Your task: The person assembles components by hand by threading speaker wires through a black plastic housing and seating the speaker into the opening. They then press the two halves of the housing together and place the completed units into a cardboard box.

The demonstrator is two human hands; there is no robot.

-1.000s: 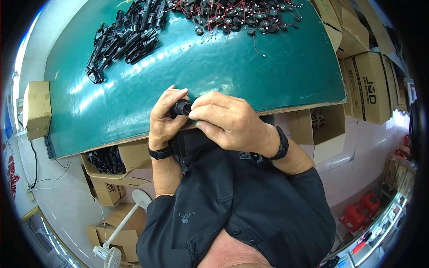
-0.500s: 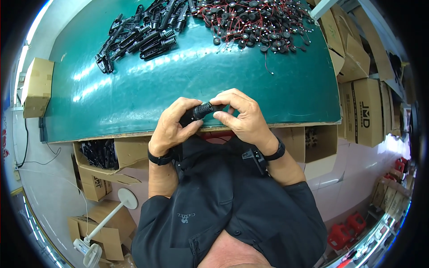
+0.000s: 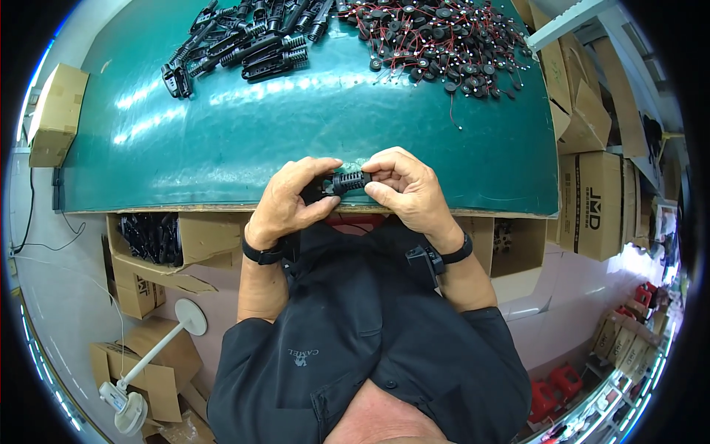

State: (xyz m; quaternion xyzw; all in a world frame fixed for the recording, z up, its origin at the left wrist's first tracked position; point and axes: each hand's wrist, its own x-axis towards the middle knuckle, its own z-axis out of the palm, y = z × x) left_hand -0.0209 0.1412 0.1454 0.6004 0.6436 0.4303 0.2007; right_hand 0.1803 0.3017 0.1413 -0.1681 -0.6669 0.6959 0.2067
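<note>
A black plastic part with a slotted, ribbed cylindrical end (image 3: pixel 350 182) is held level between my hands, just above the table's near edge. My left hand (image 3: pixel 282 201) is closed round its wider dark end, thumb below and fingers above. At the other end, the fingertips and thumb of my right hand (image 3: pixel 411 192) pinch the tip of the ribbed section. Much of the wide end is hidden by my left fingers. I cannot make out whether a smaller piece sits in my right fingertips.
Similar black plastic parts (image 3: pixel 255 50) lie heaped at the far left of the green table (image 3: pixel 244 140). Far right is a pile of small round black components with red wires (image 3: pixel 444 52). Below the near edge, an open carton (image 3: pixel 211 240) holds more black parts. Cardboard boxes (image 3: pixel 592 203) stand right.
The part has turned so its ribbed end lies more level and more of it shows. My right fingers have shifted outward to its tip. The whole view has moved slightly.
</note>
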